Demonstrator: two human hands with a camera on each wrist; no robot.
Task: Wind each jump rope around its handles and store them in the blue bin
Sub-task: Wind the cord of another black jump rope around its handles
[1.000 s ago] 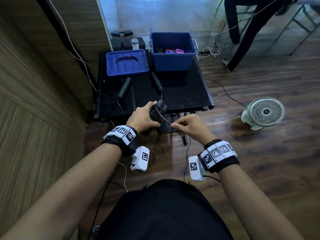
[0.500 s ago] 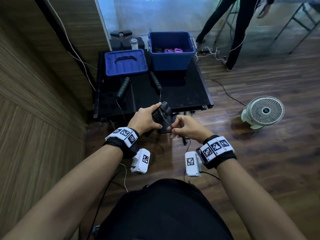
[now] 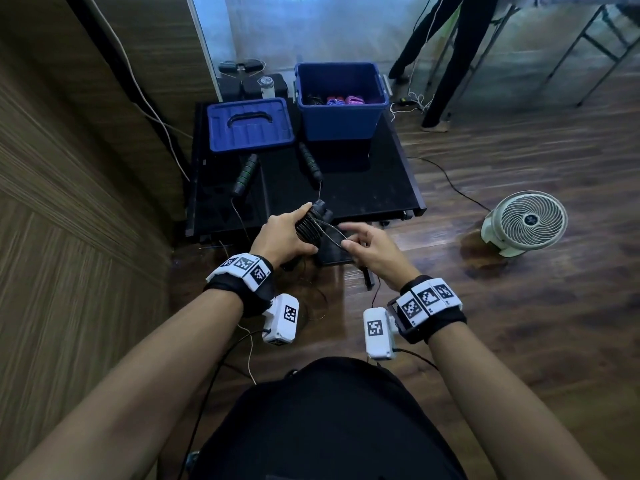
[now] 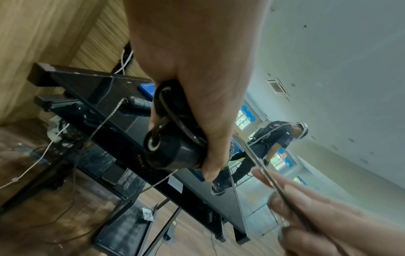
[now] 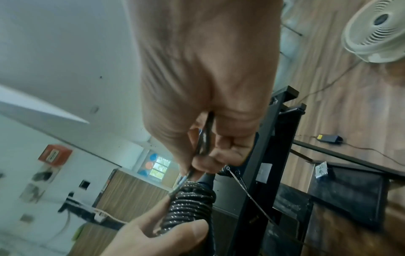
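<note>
My left hand (image 3: 289,233) grips a pair of black jump rope handles (image 3: 313,221) with cable coiled round them, held in front of the black table (image 3: 363,188). The same bundle (image 4: 173,138) fills the left wrist view, and its coils (image 5: 190,202) show in the right wrist view. My right hand (image 3: 363,245) pinches the loose cable (image 3: 332,235) just right of the bundle. A second rope lies on the table with its two handles (image 3: 244,174) (image 3: 310,161) apart and its thin cable trailing over the front edge. The open blue bin (image 3: 341,98) at the table's back holds several coloured ropes.
The bin's blue lid (image 3: 249,124) lies flat on the table, left of the bin. A white floor fan (image 3: 524,223) stands on the wooden floor to the right. A person's legs (image 3: 446,57) are behind the table at right. A wood-panelled wall runs along the left.
My right hand has carried the cable in toward the bundle and back out a little, laying a turn. The person behind has walked left to right.
</note>
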